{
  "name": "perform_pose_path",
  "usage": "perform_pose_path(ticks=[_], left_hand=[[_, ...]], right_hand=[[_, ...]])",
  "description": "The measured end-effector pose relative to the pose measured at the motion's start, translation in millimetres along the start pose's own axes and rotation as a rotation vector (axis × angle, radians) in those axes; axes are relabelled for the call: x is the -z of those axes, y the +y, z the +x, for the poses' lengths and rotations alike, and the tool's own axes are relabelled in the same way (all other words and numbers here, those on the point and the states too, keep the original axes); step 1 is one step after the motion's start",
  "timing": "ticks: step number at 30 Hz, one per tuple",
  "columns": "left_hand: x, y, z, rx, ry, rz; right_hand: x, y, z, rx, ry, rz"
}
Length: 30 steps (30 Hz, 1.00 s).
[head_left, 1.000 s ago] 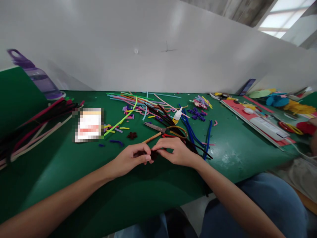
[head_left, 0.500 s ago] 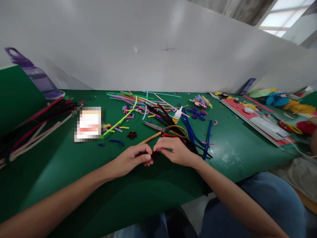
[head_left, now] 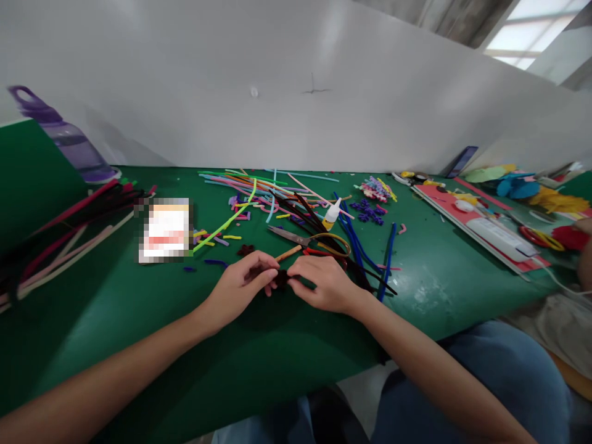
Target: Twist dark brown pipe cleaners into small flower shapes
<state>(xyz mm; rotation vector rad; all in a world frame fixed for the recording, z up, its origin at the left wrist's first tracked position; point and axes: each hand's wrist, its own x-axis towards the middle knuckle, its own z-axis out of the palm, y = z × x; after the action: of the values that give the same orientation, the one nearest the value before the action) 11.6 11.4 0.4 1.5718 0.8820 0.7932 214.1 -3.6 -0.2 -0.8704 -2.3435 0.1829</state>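
A pale panel (head_left: 185,80) rises along the back edge of a green worktop (head_left: 152,320), with a bright window (head_left: 531,31) beyond it at the upper right. Near the middle of the worktop's front edge, a person's two hands meet around a small dark brown piece (head_left: 282,279), whose exact shape is too dim and too covered to make out. The left hand (head_left: 245,283) pinches it from the left between thumb and fingers, the other fingers curled; the right hand (head_left: 324,283) has its thumb and fingertips closed on its right side. Just beyond the left hand lies a brown flower shape (head_left: 246,250), partly hidden by the fingers, and a tan stick (head_left: 289,253) points from the hands toward the scissors (head_left: 300,240), which lie with their blades toward the left edge. A small white bottle (head_left: 332,216) with a yellow label stands tilted behind the scissors, beside blue fuzzy stems (head_left: 354,237). Toward the back edge are a spread of coloured stems (head_left: 240,180), a cluster of purple flower shapes (head_left: 367,211) and a multicoloured heap (head_left: 375,190). A purple bottle (head_left: 76,148) stands at the back left corner; toward the right edge, a white power strip (head_left: 502,237) rests on a red board (head_left: 446,206)
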Motion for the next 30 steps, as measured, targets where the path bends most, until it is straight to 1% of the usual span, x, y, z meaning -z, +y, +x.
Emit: perform_pose_path(ticks=[3,7,9,13,19,21,24,27,30], left_hand=[[0.0,-1.6,0.1,0.011,-0.036,-0.055],[-2.0,-0.9,-0.6,0.073,-0.076,-0.126],[-2.8,0.4,-0.5,0.091,-0.087,-0.098],[-2.3,2.8,-0.1,0.07,-0.118,0.001],[0.8,1.7,0.4,0.052,-0.151,-0.03],[1.1,1.1,0.6,0.054,-0.174,-0.044],[0.5,1.0,0.4,0.058,-0.191,-0.052],[-0.6,1.8,-0.7,0.074,-0.174,-0.047],[-0.8,1.8,-1.7,0.095,-0.157,-0.026]], right_hand=[[-4.4,-1.4,-1.3,0.028,0.036,-0.079],[-7.6,-2.5,-1.9,0.038,0.077,-0.118],[-8.5,-2.6,-2.0,0.051,0.087,-0.134],[-8.4,-2.5,-1.8,0.071,0.082,-0.154],[-6.5,-1.8,-1.8,0.009,0.069,-0.146],[-7.3,-0.8,-2.2,0.035,0.059,-0.168],[-8.9,0.2,-2.6,0.115,0.043,-0.232],[-9.3,-0.1,-2.3,0.187,0.021,-0.291],[-8.5,-1.3,-1.4,0.193,0.004,-0.309]])
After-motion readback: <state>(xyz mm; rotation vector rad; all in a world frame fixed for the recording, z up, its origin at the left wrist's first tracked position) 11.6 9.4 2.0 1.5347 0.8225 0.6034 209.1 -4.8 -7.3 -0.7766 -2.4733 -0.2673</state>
